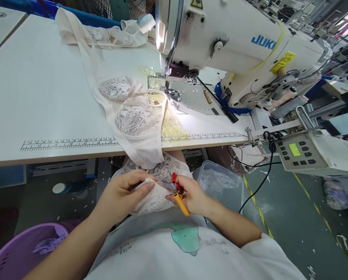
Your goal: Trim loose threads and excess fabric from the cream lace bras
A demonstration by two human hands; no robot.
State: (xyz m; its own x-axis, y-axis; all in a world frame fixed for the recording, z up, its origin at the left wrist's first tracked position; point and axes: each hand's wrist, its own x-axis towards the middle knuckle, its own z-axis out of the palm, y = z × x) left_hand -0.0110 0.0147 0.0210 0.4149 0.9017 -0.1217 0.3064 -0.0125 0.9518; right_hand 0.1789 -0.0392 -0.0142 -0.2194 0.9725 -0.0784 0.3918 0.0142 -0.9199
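My left hand (121,196) pinches the upper edge of a piece of white lace fabric (150,202) over my lap, thumb and fingers pressed together. In my right hand (195,196) is a pair of small scissors (181,204) with red and orange handles; their blades point left toward the lace and are partly hidden. A white lace bra (136,118) lies on the sewing table just beyond, one end hanging over the front edge above the lace. Whether the lace in my left hand is joined to this bra I cannot tell.
A JUKI sewing machine (240,42) stands at the back right, its lamp lit. A printed ruler (66,144) runs along the table's front edge. More white lace garments (110,37) lie behind. Below are a clear plastic bin (220,171), a purple basket (13,249) and a control box (316,153).
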